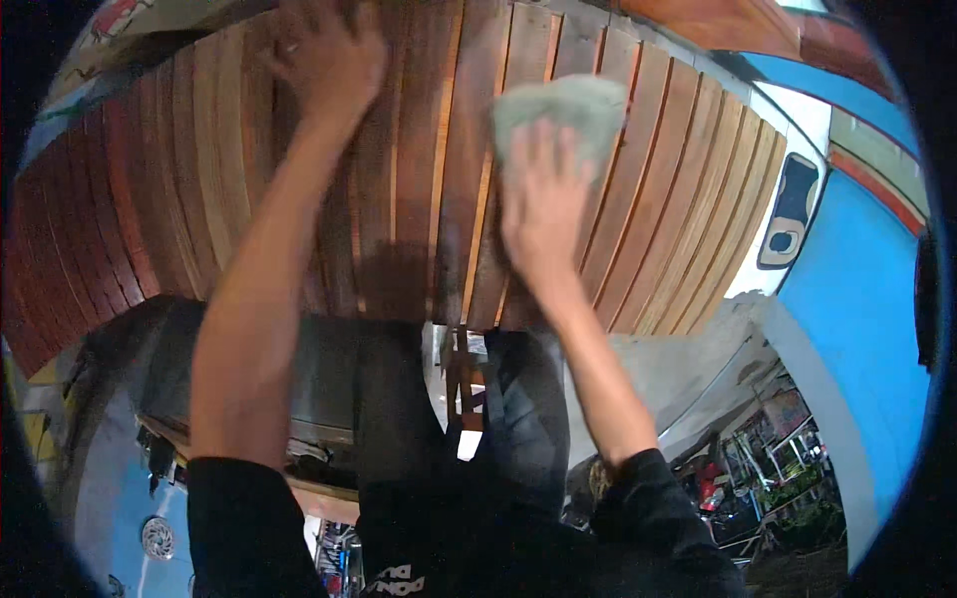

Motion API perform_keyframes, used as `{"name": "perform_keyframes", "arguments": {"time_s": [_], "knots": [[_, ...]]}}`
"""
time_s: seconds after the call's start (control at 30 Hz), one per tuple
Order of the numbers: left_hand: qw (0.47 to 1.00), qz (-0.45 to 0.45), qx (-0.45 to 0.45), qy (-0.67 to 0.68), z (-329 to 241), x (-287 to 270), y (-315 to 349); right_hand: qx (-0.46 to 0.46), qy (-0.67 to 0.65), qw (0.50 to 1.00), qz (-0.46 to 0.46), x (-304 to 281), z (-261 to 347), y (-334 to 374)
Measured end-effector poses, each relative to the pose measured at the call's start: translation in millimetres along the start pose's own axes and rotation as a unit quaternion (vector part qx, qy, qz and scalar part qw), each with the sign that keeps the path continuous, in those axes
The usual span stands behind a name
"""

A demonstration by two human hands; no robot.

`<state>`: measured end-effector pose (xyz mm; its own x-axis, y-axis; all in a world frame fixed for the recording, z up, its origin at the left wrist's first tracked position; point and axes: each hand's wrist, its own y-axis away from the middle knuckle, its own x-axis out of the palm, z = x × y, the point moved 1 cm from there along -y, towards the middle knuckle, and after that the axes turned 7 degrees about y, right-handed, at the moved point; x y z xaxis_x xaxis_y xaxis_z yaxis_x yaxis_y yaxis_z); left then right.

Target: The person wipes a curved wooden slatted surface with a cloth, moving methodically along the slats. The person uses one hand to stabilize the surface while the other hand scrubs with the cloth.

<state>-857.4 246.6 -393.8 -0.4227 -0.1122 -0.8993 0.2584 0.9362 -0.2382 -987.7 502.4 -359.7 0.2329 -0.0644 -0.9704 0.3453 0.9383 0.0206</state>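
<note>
Cloth (563, 97), grey-green, lies under the outspread right hand (543, 194) on red-to-tan slats (419, 149), the blurred left hand (334, 65) also spread.

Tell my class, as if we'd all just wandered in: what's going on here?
A person in a dark short-sleeved top leans over a row of wooden slats, working with both bare hands. The right hand lies with extended fingers over a pale green cloth on the slats. The left hand is spread at the far side of the row, holding nothing that shows; it is too blurred to tell whether it touches the wood. The slats run from dark reddish-brown at left to paler at right.
</note>
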Motion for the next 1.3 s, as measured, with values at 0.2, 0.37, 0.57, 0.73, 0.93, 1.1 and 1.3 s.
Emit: {"name": "perform_keyframes", "arguments": {"time_s": [0.2,0.37,0.57,0.73,0.93,1.1,1.3], "knots": [[0.997,-0.078,-0.003,0.026,40,-4,12,-0.004,0.051,0.997,0.063,-11,-23,80],[0.997,-0.063,0.014,-0.033,34,-8,11,0.095,-0.003,0.991,-0.098,-5,-64,-25],[0.999,-0.019,-0.014,-0.04,36,-10,12,0.0,0.012,0.999,-0.049,3,-7,-68],[0.998,-0.008,-0.02,-0.056,37,-17,7,-0.033,0.0,0.996,0.087,-15,-10,53],[0.998,0.015,-0.037,-0.045,27,-14,8,0.144,0.031,0.983,-0.107,-8,-66,-24],[0.999,-0.01,0.006,-0.046,27,-9,5,0.114,0.079,0.968,-0.209,7,-11,-127],[0.999,0.004,-0.017,-0.041,29,-15,8,-0.083,-0.019,0.992,0.094,-3,25,-10]]}}
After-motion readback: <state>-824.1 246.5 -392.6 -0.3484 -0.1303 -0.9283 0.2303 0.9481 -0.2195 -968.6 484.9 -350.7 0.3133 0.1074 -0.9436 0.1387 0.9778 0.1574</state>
